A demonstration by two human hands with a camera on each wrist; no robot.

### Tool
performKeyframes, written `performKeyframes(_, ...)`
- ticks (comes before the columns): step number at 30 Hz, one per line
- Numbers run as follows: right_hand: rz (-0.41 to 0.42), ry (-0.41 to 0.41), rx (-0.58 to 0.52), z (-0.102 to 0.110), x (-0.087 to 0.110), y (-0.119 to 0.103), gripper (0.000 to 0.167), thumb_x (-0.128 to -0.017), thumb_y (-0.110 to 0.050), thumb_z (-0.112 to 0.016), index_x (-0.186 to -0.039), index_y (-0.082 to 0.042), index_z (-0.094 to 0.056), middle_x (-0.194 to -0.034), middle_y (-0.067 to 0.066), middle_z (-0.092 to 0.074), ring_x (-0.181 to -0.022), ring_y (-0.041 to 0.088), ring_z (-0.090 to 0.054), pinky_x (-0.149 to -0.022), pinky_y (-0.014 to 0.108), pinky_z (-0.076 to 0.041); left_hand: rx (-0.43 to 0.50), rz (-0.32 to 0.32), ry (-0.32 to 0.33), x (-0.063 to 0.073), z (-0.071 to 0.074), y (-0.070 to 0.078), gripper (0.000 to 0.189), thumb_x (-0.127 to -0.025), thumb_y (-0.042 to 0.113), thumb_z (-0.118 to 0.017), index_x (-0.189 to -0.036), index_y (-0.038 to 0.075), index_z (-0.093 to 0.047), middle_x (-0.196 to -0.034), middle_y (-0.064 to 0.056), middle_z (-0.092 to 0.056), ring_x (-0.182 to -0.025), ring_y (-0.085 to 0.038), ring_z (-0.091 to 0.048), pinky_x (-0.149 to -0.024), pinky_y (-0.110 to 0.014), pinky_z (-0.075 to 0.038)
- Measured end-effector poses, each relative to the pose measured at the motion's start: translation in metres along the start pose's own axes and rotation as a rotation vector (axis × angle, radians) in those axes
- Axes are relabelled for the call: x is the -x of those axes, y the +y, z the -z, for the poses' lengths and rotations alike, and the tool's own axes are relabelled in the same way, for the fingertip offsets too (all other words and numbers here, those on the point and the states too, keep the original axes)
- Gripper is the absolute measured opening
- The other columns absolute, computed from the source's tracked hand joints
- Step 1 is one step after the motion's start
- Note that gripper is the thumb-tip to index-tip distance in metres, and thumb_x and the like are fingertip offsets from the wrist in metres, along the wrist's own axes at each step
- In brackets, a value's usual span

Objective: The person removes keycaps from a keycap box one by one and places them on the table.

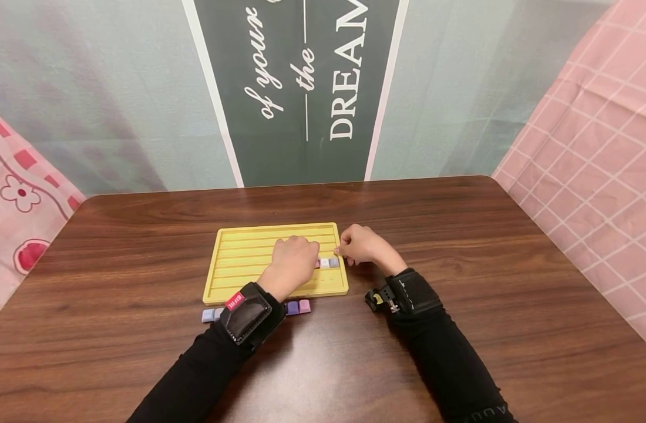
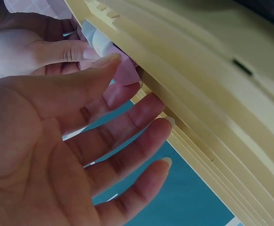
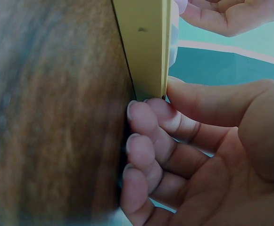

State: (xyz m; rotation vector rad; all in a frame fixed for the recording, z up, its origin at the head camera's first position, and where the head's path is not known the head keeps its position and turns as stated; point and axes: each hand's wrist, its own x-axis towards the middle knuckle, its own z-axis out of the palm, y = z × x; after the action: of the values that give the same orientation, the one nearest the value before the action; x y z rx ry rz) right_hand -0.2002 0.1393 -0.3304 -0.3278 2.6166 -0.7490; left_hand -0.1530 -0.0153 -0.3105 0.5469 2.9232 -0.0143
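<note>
On the table lies a ridged yellow tray [image 1: 278, 227]. My left hand [image 1: 295, 258] reaches over its right half. In the left wrist view the thumb and index finger of this hand pinch a pink keycap [image 2: 126, 70], while the other fingers spread loosely over the tray. Beside the pink piece a white keycap [image 1: 325, 263] and a grey-blue keycap [image 1: 334, 262] sit in the same row, at the tray's right end. My right hand [image 1: 361, 244] grips the tray's right edge, thumb on the top rim and curled fingers against the outer side.
More keycaps lie in a line on the table in front of the tray, with a blue one [image 1: 209, 316] at the left and a pink one [image 1: 304, 306] at the right. My left wrist covers the middle of that line. A printed curtain [image 1: 434, 88] hangs behind the table.
</note>
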Motion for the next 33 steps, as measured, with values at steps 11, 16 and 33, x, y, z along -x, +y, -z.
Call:
performKeyframes(11,-0.006,0.001,-0.001,0.000,0.000,0.001,0.031,-0.088,-0.016,-0.060,-0.060,-0.007,-0.052,-0.054,0.006,-0.058,-0.048,0.015,-0.053,-0.046,0.023,-0.039,0.005,0.007,-0.001,0.003,0.001,0.002,0.015,-0.087,0.017,-0.061,-0.100,0.011,-0.064,-0.094,-0.007,-0.063,-0.086,-0.022,-0.056,-0.071,-0.039,-0.045)
performKeyframes(16,-0.008,-0.002,0.001,0.000,-0.001,0.001,0.031,-0.088,-0.017,-0.060,-0.061,-0.006,-0.053,-0.055,0.006,-0.058,-0.048,0.015,-0.053,-0.046,0.023,-0.038,0.019,-0.010,0.027,0.008,0.003,0.001,0.017,-0.088,0.024,-0.061,-0.098,0.010,-0.065,-0.092,-0.007,-0.063,-0.084,-0.023,-0.057,-0.069,-0.039,-0.045)
performKeyframes(33,-0.002,-0.002,0.002,0.001,0.000,0.001,0.030,-0.088,-0.017,-0.061,-0.060,-0.006,-0.054,-0.054,0.006,-0.058,-0.047,0.015,-0.054,-0.046,0.023,-0.039,0.016,-0.119,0.175,0.032,0.003,0.004,0.018,-0.087,0.024,-0.063,-0.089,0.006,-0.065,-0.077,-0.009,-0.060,-0.074,-0.024,-0.057,-0.059,-0.038,-0.046)
